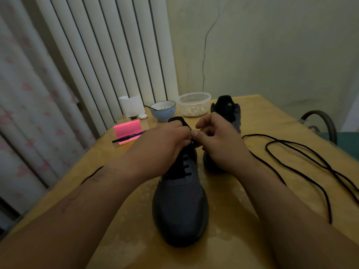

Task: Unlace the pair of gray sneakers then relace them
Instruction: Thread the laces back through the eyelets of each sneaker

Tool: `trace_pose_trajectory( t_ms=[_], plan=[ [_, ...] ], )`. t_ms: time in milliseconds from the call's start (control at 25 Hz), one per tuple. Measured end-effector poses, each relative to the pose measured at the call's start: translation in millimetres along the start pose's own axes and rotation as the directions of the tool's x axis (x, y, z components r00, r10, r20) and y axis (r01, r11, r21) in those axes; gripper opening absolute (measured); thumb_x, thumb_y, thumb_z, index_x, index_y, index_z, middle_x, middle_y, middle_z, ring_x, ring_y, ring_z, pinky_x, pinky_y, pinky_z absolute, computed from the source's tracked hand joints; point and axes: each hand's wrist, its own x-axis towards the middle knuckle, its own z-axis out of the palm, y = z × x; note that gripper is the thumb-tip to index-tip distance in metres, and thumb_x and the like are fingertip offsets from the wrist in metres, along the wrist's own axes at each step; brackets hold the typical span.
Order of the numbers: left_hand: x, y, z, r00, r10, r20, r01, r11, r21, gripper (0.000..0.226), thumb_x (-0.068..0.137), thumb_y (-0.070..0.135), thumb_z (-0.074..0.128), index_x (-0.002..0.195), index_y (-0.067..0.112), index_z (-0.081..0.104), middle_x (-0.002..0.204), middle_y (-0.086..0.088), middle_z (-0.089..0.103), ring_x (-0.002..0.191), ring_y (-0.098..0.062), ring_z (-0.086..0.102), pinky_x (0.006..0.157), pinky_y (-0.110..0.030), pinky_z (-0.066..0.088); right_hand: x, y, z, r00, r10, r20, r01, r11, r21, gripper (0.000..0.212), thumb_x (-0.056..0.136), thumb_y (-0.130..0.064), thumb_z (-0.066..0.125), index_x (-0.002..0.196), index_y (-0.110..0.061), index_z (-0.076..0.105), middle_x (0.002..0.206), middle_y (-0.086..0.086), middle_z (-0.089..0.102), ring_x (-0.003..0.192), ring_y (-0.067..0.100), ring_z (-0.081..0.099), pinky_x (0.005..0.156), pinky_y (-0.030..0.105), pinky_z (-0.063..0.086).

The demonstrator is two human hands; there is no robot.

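Near gray sneaker (180, 206) stood toe toward the camera at mid table (262, 117), its black lace (186, 166) crossed through the lower eyelets only. Left hand (165, 144) and right hand (217, 140) met at the top eyelets, fingers curled. Both apparently pinched that lace, but the pinch point was tiny and partly hidden. One strand trailed out left past the forearm. Second gray sneaker (226, 109) sat behind the right hand with no lace visible in it, and a loose lace (303, 158) was sprawled on the table to the right. Judged roughly midway: one shoe stripped, the near one partly threaded. Couldn't tell if it was being unlaced or relaced. The second sneaker's relacing remained.
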Motion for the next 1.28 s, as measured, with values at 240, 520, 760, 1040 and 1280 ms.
trace_pose_trajectory(
  t_ms=[240,520,760,1040,1280],
  plan=[
    [-1,-7,13,0.981,-0.162,-0.110,0.145,0.978,-0.147,0.010,0.105,0.030,0.059,0.096,0.027,0.063,0.092,0.012,0.056,0.084,-0.004,0.054,0.071,-0.024,0.044,-1,0,-19,0.983,-0.007,0.184,0.032,0.991,-0.132,0.010,0.099,-0.026,0.067,0.108,-0.030,0.066,0.102,-0.015,0.070,0.098,-0.001,0.064,0.086,0.026,0.049],
    [-6,-7,17,0.979,-0.143,-0.147,0.119,0.980,-0.161,0.013,0.105,0.025,0.059,0.103,0.022,0.071,0.094,0.007,0.060,0.087,-0.010,0.056,0.078,-0.035,0.050,-11,0,-14,0.977,-0.122,0.177,0.166,0.952,-0.259,0.003,0.101,-0.033,0.064,0.100,-0.032,0.066,0.097,-0.020,0.063,0.098,-0.005,0.053,0.081,0.023,0.040],
    [-8,-7,7,0.991,-0.127,-0.039,0.123,0.988,-0.097,0.014,0.106,0.024,0.057,0.116,0.023,0.067,0.107,0.008,0.057,0.097,-0.010,0.055,0.087,-0.036,0.054,-8,-3,-18,0.994,-0.060,0.095,0.072,0.989,-0.126,0.010,0.102,-0.024,0.062,0.095,-0.018,0.067,0.090,-0.008,0.067,0.083,0.001,0.059,0.072,0.024,0.044],
    [-9,-3,17,0.973,-0.188,-0.138,0.166,0.974,-0.155,0.006,0.104,0.020,0.059,0.104,0.022,0.064,0.097,0.008,0.053,0.091,-0.013,0.053,0.076,-0.033,0.047,-16,-16,-7,0.985,0.125,0.116,-0.160,0.909,0.385,0.021,0.101,-0.021,0.066,0.115,-0.006,0.068,0.106,0.008,0.076,0.088,0.014,0.074,0.071,0.023,0.058],
    [-18,4,22,0.945,-0.228,-0.234,0.194,0.968,-0.159,0.018,0.102,0.032,0.062,0.119,0.028,0.064,0.113,0.010,0.053,0.111,-0.014,0.049,0.093,-0.032,0.043,-19,-28,3,0.991,0.128,-0.036,-0.114,0.958,0.263,0.018,0.104,-0.025,0.062,0.103,-0.013,0.076,0.095,0.003,0.078,0.084,0.003,0.071,0.071,0.018,0.056]
  ],
)
